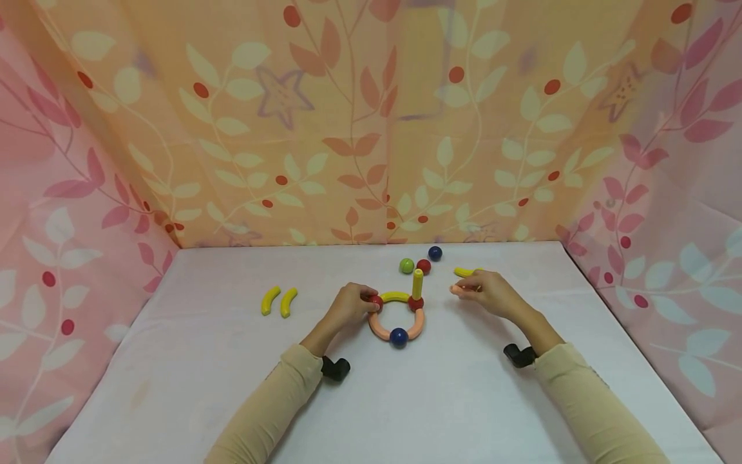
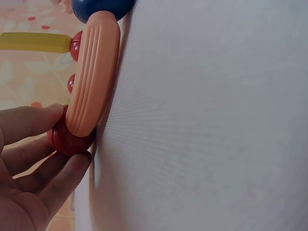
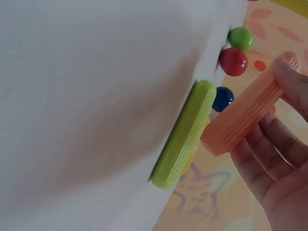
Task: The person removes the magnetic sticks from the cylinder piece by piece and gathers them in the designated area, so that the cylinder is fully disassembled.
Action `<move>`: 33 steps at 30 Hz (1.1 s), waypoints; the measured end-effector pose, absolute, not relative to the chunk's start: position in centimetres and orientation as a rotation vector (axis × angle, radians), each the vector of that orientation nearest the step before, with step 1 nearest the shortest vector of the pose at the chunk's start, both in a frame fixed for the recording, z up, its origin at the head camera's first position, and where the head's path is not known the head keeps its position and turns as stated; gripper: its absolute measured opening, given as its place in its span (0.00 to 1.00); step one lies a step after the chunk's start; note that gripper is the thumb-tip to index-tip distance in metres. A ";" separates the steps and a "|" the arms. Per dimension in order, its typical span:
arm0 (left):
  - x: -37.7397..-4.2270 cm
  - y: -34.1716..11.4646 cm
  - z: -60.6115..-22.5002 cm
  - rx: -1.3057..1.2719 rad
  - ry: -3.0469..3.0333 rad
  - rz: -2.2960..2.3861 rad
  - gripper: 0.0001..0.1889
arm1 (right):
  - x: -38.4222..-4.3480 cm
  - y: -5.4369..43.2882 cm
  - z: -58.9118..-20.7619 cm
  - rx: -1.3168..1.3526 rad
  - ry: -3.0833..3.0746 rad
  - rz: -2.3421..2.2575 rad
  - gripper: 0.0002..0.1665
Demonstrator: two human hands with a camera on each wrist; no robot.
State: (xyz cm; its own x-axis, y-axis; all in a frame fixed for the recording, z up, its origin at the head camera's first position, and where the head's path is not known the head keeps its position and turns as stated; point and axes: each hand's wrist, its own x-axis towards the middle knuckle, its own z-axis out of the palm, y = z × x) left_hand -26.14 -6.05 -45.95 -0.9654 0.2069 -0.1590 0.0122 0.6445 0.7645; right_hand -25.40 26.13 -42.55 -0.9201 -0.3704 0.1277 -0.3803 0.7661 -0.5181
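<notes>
White cloth point(image 1: 145, 386), and on it a stick-and-ball ring point(image 1: 379, 329): the left hand point(image 1: 350, 301) pinches its left red ball point(image 1: 378, 301), likely for steadiness, while, to the ring's right, the right hand point(image 1: 493, 293) pinches a raised pink stick point(image 3: 245, 108), one end presumably left free.

No readable text, label, brand, number or sign.
Nothing legible stands on the red ball point(image 2: 72, 143), the peach bar point(image 3: 250, 107), the green bar point(image 3: 185, 134), the blue ball point(image 1: 399, 337), the upright yellow bar point(image 1: 417, 285), the black wrist pieces point(image 1: 336, 368), the sleeves point(image 1: 269, 406) or the table point(image 1: 435, 406); the curtain point(image 1: 348, 154) bears printed stars, leaves and dots, with no letters or figures to read in any of the three views.
</notes>
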 end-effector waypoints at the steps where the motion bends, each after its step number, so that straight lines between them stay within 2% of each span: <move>1: -26.1 -6.1 -45.9 0.179 2.631 1.224 0.17 | -25.5 26.2 -42.6 0.629 -2.949 0.846 0.16; 14: -26.2 -6.0 -46.0 0.163 2.608 1.241 0.17 | -26.2 27.4 -43.5 0.712 -3.058 0.622 0.12; 33: -26.2 -6.0 -45.9 0.141 2.616 1.225 0.17 | -26.4 27.5 -43.8 0.652 -3.176 0.450 0.18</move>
